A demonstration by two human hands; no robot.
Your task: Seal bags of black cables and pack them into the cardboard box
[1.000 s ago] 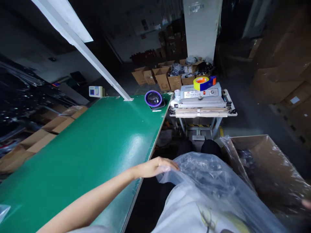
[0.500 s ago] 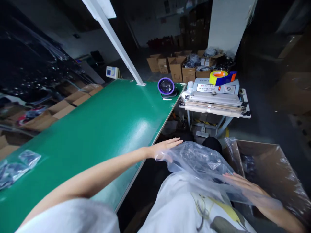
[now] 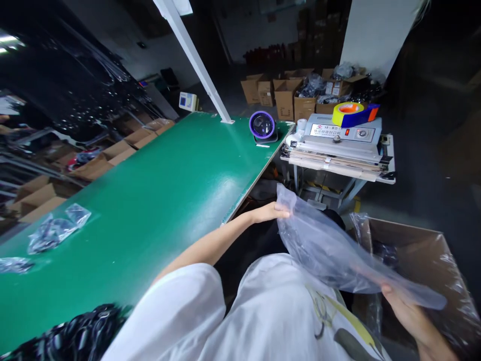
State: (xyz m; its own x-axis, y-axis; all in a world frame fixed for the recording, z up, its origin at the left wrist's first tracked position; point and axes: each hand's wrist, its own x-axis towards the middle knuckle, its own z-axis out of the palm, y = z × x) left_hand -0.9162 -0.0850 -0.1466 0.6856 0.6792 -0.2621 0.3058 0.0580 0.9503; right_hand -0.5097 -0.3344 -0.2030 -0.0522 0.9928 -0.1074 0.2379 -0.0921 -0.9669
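Both hands grip one clear plastic bag point(image 3: 330, 245), left hand point(image 3: 268, 213) at its far end, right hand point(image 3: 404, 308) near, not yet at the sealer point(image 3: 338, 145).

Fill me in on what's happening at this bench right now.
A seated person holds a clear plastic bag stretched over their lap. The left hand grips its far end beside the edge of the green table; the right hand holds the near end over a lined cardboard box. Small filled bags lie on the table. A sealing machine stands ahead with a tape roll on top.
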